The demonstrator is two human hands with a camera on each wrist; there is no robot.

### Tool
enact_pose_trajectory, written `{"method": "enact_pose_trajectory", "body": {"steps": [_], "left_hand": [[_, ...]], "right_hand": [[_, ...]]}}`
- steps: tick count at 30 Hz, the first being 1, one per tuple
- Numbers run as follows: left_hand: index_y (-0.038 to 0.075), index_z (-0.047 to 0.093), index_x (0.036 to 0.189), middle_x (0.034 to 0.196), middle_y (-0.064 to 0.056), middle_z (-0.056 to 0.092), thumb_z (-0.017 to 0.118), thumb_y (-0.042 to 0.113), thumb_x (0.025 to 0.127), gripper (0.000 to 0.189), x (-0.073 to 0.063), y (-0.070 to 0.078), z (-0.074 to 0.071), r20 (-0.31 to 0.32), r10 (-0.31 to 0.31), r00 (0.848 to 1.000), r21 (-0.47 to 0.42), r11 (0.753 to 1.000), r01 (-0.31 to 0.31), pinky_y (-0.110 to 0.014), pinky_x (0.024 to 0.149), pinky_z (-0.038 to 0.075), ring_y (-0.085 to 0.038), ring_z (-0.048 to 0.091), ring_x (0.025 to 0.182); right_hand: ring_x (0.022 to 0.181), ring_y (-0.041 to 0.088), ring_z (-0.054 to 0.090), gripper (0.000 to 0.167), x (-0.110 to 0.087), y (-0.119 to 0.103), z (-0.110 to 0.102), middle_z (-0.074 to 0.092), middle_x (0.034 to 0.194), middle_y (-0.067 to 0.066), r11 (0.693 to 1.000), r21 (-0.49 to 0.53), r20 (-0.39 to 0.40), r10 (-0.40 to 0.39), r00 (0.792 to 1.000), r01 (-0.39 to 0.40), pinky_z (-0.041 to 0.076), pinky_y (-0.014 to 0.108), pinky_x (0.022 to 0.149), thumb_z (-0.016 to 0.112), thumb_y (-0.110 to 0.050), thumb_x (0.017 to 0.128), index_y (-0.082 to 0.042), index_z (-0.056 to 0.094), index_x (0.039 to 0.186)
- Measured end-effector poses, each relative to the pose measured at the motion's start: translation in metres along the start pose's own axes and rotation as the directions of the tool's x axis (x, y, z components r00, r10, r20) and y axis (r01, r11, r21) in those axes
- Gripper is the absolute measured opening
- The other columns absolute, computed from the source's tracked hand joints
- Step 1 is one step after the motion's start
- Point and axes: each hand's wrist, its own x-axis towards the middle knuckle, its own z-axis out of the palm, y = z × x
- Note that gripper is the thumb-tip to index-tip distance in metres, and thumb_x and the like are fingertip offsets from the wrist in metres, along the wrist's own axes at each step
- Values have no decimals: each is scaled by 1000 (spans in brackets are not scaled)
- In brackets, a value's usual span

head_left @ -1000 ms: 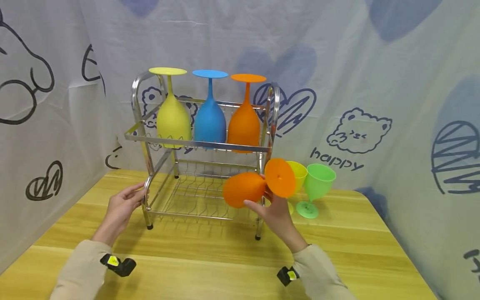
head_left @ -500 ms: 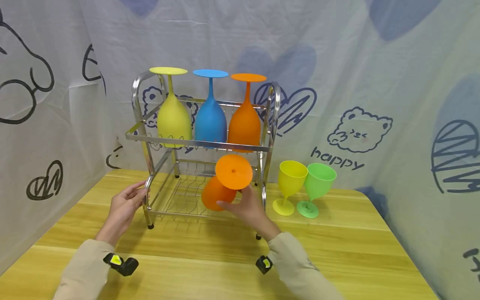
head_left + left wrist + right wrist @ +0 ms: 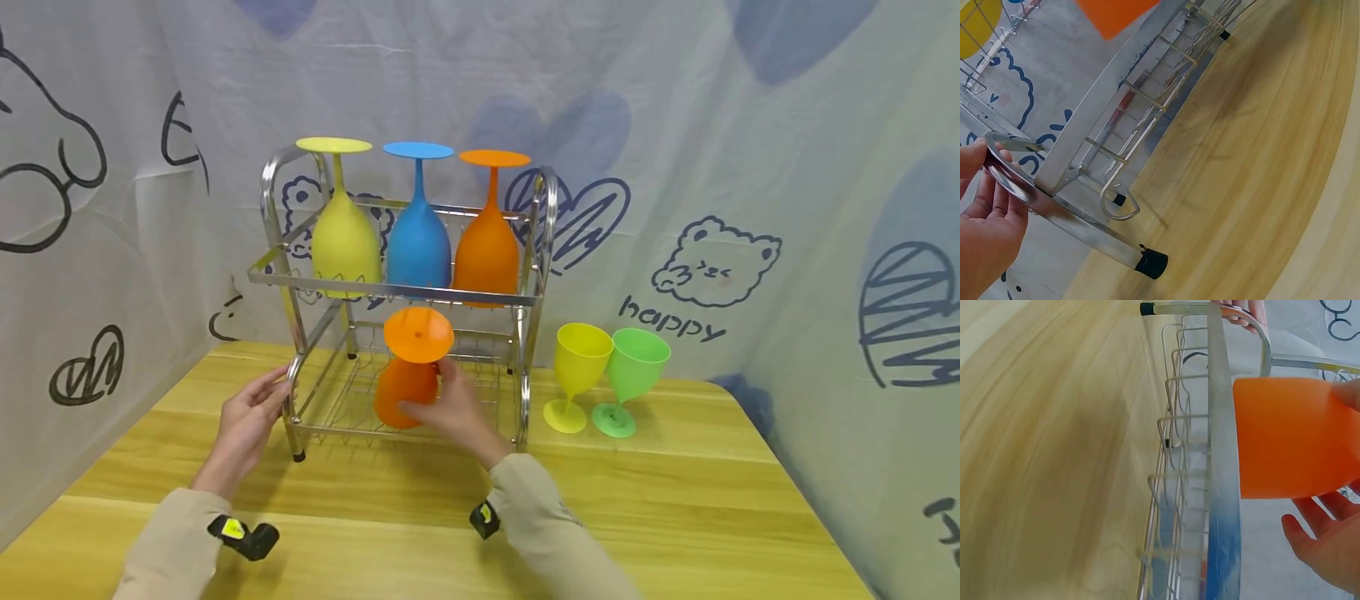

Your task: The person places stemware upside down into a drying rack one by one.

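Note:
My right hand (image 3: 459,413) grips an orange goblet (image 3: 405,390) near its stem, foot up and bowl down, tilted a little, at the lower tier of the metal rack (image 3: 405,290). In the right wrist view the bowl (image 3: 1294,437) is level with the rack's front bar, thumb on one side and fingers on the other. My left hand (image 3: 247,423) holds the rack's left front leg; the left wrist view has thumb and fingers around the curved tube (image 3: 1013,178). Upside down on the upper tier stand a yellow goblet (image 3: 346,242), a blue goblet (image 3: 418,242) and another orange goblet (image 3: 487,250).
Right of the rack, a yellow goblet (image 3: 582,360) and a green goblet (image 3: 636,367) stand upright on the wooden table (image 3: 675,508). Behind the table hangs a pale curtain (image 3: 720,142) with drawings. The rack's upper tier overhangs the lower one.
My right hand has carried the orange goblet leftward from the rack's right side to the middle of the lower tier, turning its bowl downward. The left hand stays on the leg.

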Motion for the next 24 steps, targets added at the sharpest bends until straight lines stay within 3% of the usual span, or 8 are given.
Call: {"method": "enact_pose_trajectory", "body": {"steps": [10, 21, 24], "left_hand": [[22, 72, 106, 95, 6, 67, 63, 7, 94, 21, 0, -2, 0, -1, -4, 1000, -72, 997, 4, -14, 79, 50, -5, 62, 88], [19, 75, 102, 92, 3, 70, 61, 0, 93, 25, -2, -5, 2, -9, 33, 999, -162, 986, -34, -15, 76, 52, -7, 64, 83], [19, 75, 102, 93, 3, 70, 60, 1, 94, 25, -2, -6, 2, 2, 40, 999, -160, 986, -39, -15, 76, 52, -7, 64, 83]], "right_hand": [[110, 22, 58, 67, 17, -3, 31, 56, 129, 8, 997, -4, 71, 83, 994, -83, 53, 30, 86, 79, -17, 81, -7, 46, 138], [105, 20, 58, 71, 30, -2, 68, 56, 129, 7, 972, -207, 118, 136, 984, -109, 52, 27, 82, 77, -29, 83, -6, 45, 141], [103, 19, 58, 70, 31, 0, 75, 56, 127, 6, 968, -219, 106, 149, 983, -123, 52, 26, 80, 77, -29, 83, -6, 45, 141]]}}
